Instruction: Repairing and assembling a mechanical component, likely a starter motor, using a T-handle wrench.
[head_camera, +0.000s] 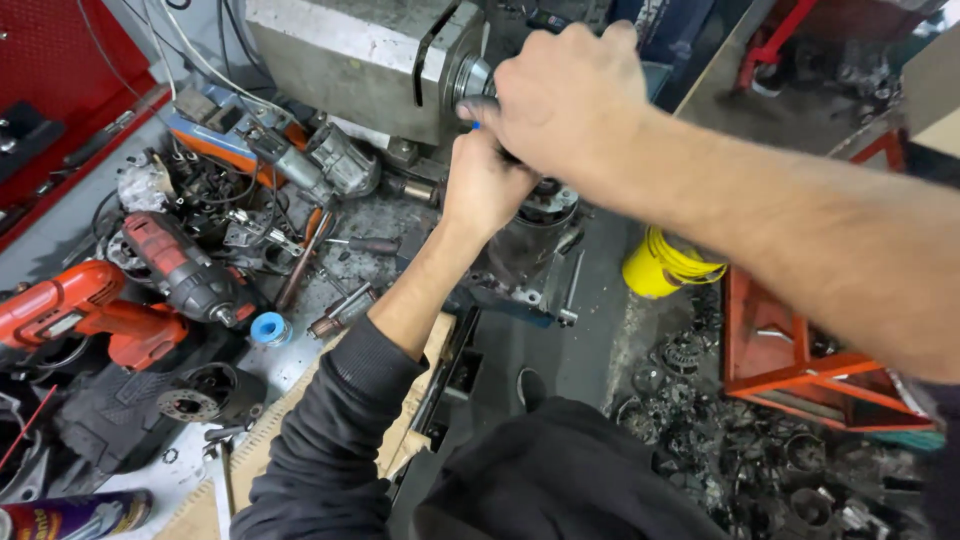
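My left hand (487, 182) is curled shut just above the dark round motor housing (530, 235) (what it grips is hidden). Beyond it, my right hand (562, 95) is clenched — a blue-tipped tool (476, 126) pokes from its fingers, against the metal spindle (470, 78) of the grey machine block (345, 60).

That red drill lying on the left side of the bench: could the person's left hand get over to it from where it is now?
Probably yes. The left hand is busy at the round metal part, but the red drill lies uncovered on that arm's side, with only low clutter between.
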